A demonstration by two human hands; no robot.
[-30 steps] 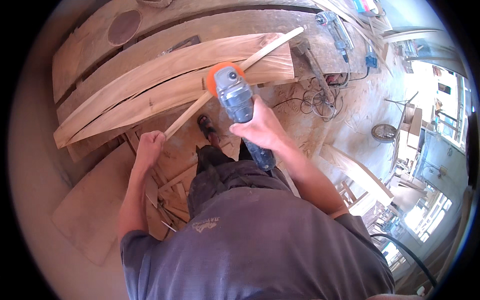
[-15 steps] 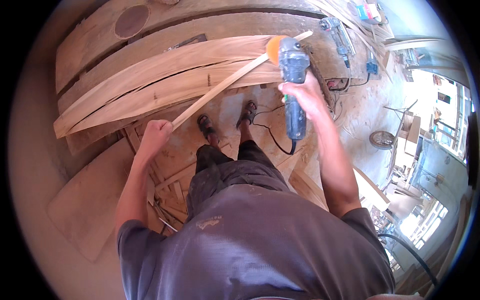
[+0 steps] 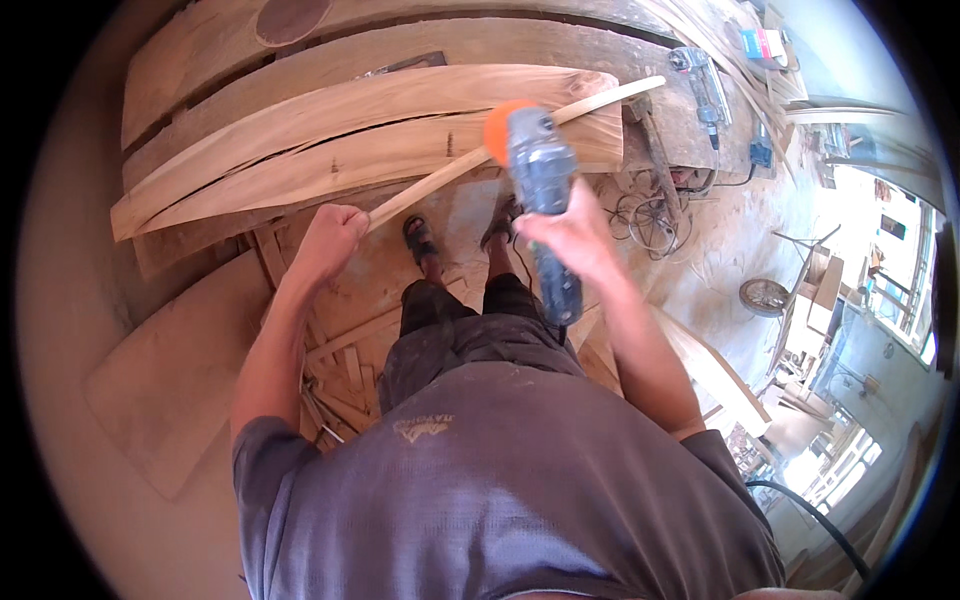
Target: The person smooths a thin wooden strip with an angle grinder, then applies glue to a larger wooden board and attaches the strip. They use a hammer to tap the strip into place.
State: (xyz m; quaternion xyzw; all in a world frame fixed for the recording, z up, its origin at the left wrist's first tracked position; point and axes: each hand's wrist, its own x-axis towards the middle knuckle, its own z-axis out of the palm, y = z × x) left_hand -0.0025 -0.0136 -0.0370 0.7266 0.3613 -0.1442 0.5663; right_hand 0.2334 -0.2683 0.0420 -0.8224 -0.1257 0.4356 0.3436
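My left hand [image 3: 338, 236] is closed round the near end of a long thin wooden strip [image 3: 430, 184]. The strip slants up to the right across a wide cracked plank [image 3: 290, 125], its far end past the plank's right edge. My right hand [image 3: 575, 235] grips the body of a grey angle grinder [image 3: 541, 165], held upright in the picture. At its head an orange disc [image 3: 505, 130] lies over the strip's middle; whether it touches the wood I cannot tell. The plank rests on a rough wooden bench [image 3: 160, 170].
A second power tool [image 3: 703, 95] lies at the bench's right, with a coiled cable [image 3: 650, 225] below it. Wood offcuts [image 3: 350, 350] litter the floor near my legs. A board [image 3: 180, 370] leans at the left, and a wheel [image 3: 765, 297] stands at the right.
The grinder has moved left and slightly down along the strip, toward my left hand. My left hand has shifted up and right a little, and more of the strip's far end shows.
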